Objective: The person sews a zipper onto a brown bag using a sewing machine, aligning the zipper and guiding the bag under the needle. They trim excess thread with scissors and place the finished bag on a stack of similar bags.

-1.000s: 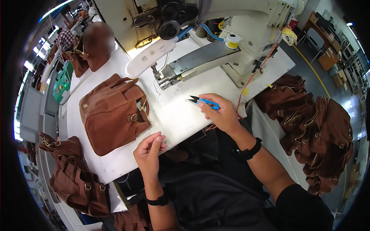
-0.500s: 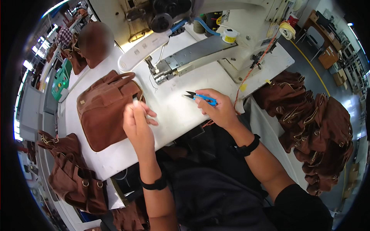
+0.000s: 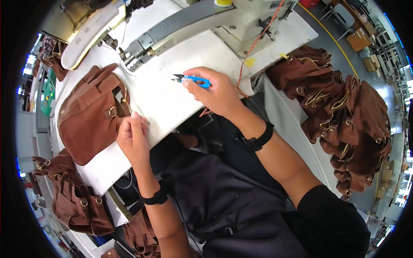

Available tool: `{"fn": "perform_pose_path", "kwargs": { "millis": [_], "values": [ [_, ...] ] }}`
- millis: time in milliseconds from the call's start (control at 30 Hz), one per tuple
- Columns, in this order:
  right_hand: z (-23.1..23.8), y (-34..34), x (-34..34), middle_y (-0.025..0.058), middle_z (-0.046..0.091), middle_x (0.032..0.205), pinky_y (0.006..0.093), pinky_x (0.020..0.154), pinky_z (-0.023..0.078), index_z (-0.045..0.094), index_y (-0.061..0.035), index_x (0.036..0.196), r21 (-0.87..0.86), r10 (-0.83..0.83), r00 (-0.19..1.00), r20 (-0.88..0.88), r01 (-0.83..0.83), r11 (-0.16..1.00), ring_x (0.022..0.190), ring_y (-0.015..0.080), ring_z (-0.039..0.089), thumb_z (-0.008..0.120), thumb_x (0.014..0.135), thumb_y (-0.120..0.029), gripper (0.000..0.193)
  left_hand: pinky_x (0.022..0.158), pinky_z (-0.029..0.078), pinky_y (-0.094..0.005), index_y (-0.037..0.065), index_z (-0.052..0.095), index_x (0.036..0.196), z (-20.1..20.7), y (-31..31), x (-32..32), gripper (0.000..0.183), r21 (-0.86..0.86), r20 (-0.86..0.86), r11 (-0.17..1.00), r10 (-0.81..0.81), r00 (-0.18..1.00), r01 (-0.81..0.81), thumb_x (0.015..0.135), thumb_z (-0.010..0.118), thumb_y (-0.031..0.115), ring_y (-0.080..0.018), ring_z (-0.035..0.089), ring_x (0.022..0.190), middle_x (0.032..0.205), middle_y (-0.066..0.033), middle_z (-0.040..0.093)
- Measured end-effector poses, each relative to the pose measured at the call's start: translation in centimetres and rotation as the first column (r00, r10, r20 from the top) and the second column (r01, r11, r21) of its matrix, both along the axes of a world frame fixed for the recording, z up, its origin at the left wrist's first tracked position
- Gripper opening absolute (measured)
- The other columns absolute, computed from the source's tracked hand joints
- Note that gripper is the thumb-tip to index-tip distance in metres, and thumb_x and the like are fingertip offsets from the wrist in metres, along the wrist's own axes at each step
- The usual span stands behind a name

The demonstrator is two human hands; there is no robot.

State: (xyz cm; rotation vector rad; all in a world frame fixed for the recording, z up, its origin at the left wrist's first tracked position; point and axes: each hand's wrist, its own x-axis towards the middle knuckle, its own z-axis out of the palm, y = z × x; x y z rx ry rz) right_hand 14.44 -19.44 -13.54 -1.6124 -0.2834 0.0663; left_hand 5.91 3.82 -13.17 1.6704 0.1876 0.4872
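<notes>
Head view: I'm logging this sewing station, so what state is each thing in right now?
Brown bag: lying flat on the white table, buckled strap facing up.
Left hand: at the bag's edge, holding nothing.
Right hand: gripping the blue thread snips.
Blue thread snips: held above the table, tips pointing toward the sewing machine.
Pile of brown bags: heaped beside the table.

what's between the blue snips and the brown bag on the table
In the head view, only bare white table lies between the blue snips in the right hand and the brown bag.
</notes>
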Motion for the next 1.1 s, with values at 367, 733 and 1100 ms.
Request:
{"fn": "perform_pose_path", "kwargs": {
  "millis": [367,733,1100],
  "values": [
    [2.4,0.0,-0.3,0.0052,0.071,0.09,0.0223,0.066,0.052,0.069,0.0025,0.122,0.104,0.049,0.995,-0.088,-0.04,0.994,0.072,0.006,0.062,0.072,0.096,-0.013,0.031,0.049,0.045,-0.017,-0.002,0.065,0.112,5.0,-2.3,4.6,0.025,-0.094,0.121,0.985,0.156,0.98,-0.145,0.108,0.055,0.021,-0.0085,0.065,0.072,0.136,-0.018,0.064],
    [8.5,2.0,-0.1,0.0053,0.068,0.097,0.0229,0.071,0.054,0.065,0.0047,0.128,0.2,-0.03,0.985,0.172,-0.005,0.98,0.08,0.0083,0.066,0.071,0.093,0.0,0.035,0.07,0.057,-0.0273,-0.001,0.063,0.122,6.9,-1.9,7.9,0.028,-0.243,0.093,0.97,0.008,0.996,0.015,0.107,0.059,0.023,-0.0121,0.065,0.089,0.102,-0.0043,0.064],
    [6.0,2.1,0.1,0.0145,0.072,0.097,0.0326,0.076,0.055,0.068,0.0015,0.118,-0.317,0.034,0.942,0.335,0.079,0.945,0.082,0.0223,0.07,0.075,0.092,-0.012,0.03,0.065,0.055,-0.0251,0.003,0.063,0.108,8.1,-0.3,7.2,0.015,-0.518,0.129,0.822,-0.199,0.972,0.237,0.104,0.064,0.018,-0.0105,0.066,0.085,0.094,-0.0035,0.066]
  ]
}}
